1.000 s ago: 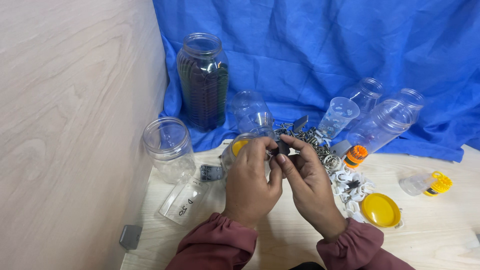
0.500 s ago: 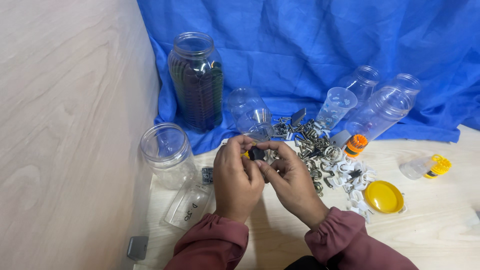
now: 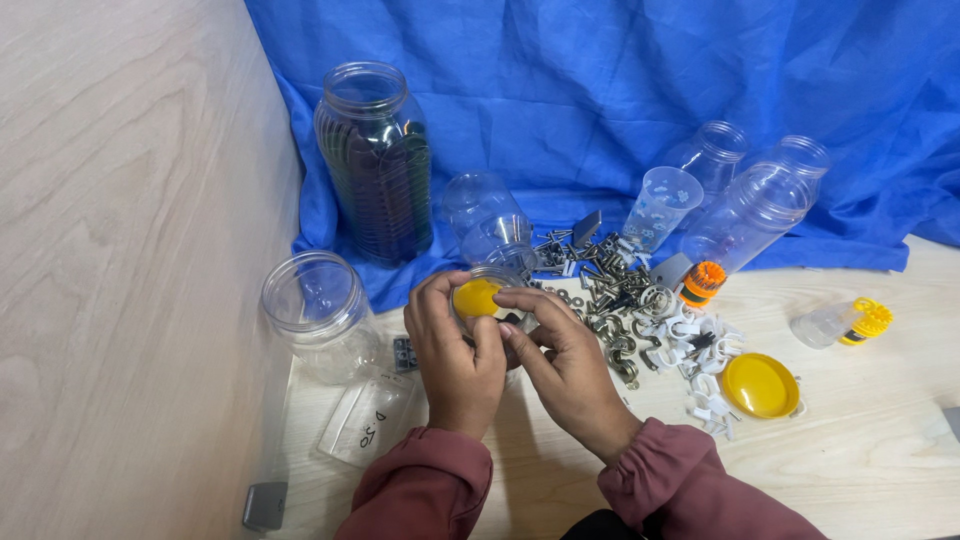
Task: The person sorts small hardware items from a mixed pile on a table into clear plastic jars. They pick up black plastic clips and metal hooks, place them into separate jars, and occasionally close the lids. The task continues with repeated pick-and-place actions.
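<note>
My two hands meet at the table's middle, over a small clear jar (image 3: 478, 298) that shows yellow inside. My left hand (image 3: 452, 355) curls its fingers round the jar's rim. Beside it, my right hand (image 3: 568, 365) pinches a small dark piece (image 3: 509, 321) at the jar's mouth, thumbs touching. Just right of the hands lies a heap of metal screws and hooks (image 3: 600, 285), with white plastic clips (image 3: 700, 350) beyond it.
A tall jar of dark parts (image 3: 375, 165) and an empty wide jar (image 3: 315, 310) stand left, against a wooden wall. Clear bottles (image 3: 750, 210), a plastic cup (image 3: 660, 205), a yellow lid (image 3: 760, 385), a yellow-capped vial (image 3: 845, 322) and a flat bag (image 3: 365, 420) lie around.
The hands have come down and left from the hardware heap to the small jar. The dark piece held between them is now at the jar's mouth.
</note>
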